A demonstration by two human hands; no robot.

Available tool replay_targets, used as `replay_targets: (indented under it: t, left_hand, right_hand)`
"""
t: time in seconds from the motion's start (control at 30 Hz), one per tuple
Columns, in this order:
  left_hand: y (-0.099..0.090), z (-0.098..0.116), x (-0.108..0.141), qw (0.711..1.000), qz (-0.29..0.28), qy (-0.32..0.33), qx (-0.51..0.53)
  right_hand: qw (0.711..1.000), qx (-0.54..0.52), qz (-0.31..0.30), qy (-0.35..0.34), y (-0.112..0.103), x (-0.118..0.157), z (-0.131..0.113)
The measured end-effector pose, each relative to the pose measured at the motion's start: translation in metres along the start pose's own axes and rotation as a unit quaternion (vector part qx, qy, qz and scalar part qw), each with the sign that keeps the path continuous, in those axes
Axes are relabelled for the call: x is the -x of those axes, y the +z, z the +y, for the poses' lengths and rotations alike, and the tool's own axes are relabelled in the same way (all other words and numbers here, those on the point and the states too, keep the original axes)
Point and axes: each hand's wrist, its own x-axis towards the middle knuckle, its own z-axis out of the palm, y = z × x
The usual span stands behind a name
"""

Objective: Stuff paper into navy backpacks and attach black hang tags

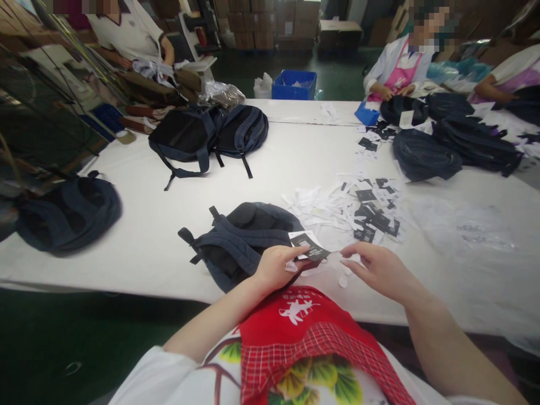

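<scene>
My left hand (280,267) is closed on a black hang tag (310,247) with white print, with a white tag (297,237) behind it. A thin string (334,252) runs from the black tag to the fingertips of my right hand (375,270), which is curled in a loose pinch around its end. Just beyond my left hand, a dark blue backpack (248,233) lies on the white table (169,225), straps facing up. Part of the backpack is hidden behind my left hand.
Loose black tags (373,211) and white slips (324,208) lie beyond my hands. More backpacks (185,135) rest further back, another backpack (70,211) at the left. Clear plastic bags (468,225) spread at right. Across the table, a co-worker in a pink apron (399,79) handles a backpack.
</scene>
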Motion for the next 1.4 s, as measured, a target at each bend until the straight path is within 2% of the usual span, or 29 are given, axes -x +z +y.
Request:
replay_targets:
  t: [0.1,0.23,0.3,0.4,0.47,0.57,0.7,0.77,0.87,1.0,1.27,1.4]
  left_hand:
    - [0.001,-0.001,0.000,1.000,-0.003,-0.009,0.007]
    - [0.002,-0.002,0.001,1.000,0.001,-0.018,0.009]
    - [0.002,-0.002,0.001,1.000,-0.001,-0.016,0.006]
    - [0.001,-0.001,0.001,1.000,-0.005,-0.023,-0.002]
    - [0.000,-0.001,0.002,1.000,-0.003,-0.029,-0.006]
    - [0.000,-0.002,0.002,1.000,0.002,-0.029,-0.011]
    - [0.002,-0.002,0.003,1.000,0.005,-0.025,-0.017]
    - [0.003,-0.002,0.003,1.000,0.004,-0.019,-0.014]
    - [0.003,-0.002,0.004,1.000,0.007,-0.015,-0.008]
    - [0.001,-0.002,0.005,1.000,-0.003,-0.018,-0.008]
    - [-0.002,-0.001,0.005,1.000,-0.001,-0.015,-0.013]
    - [-0.002,-0.002,0.006,1.000,0.006,-0.016,-0.007]
  right_hand:
    - [1.000,-0.027,0.005,-0.002,0.011,0.001,-0.006]
    - [0.998,-0.025,0.054,0.012,0.036,-0.005,-0.016]
    - [0.998,-0.052,0.039,0.016,0.048,-0.008,-0.018]
    - [0.997,-0.077,-0.014,0.029,0.058,-0.011,-0.015]
    - [0.998,-0.055,-0.018,0.022,0.057,-0.009,-0.012]
    - [0.999,-0.017,0.035,-0.015,0.046,-0.001,-0.012]
    - [0.990,-0.070,0.100,-0.065,0.026,0.008,-0.022]
    - [0.984,-0.121,0.098,-0.083,0.020,0.008,-0.027]
    - [0.971,-0.216,0.066,-0.074,0.019,0.008,-0.031]
    - [0.932,-0.357,0.023,-0.062,0.024,0.009,-0.028]
    - [0.939,-0.344,-0.006,-0.011,0.030,0.008,-0.034]
    - [0.937,-0.345,0.052,0.000,0.033,0.005,-0.038]
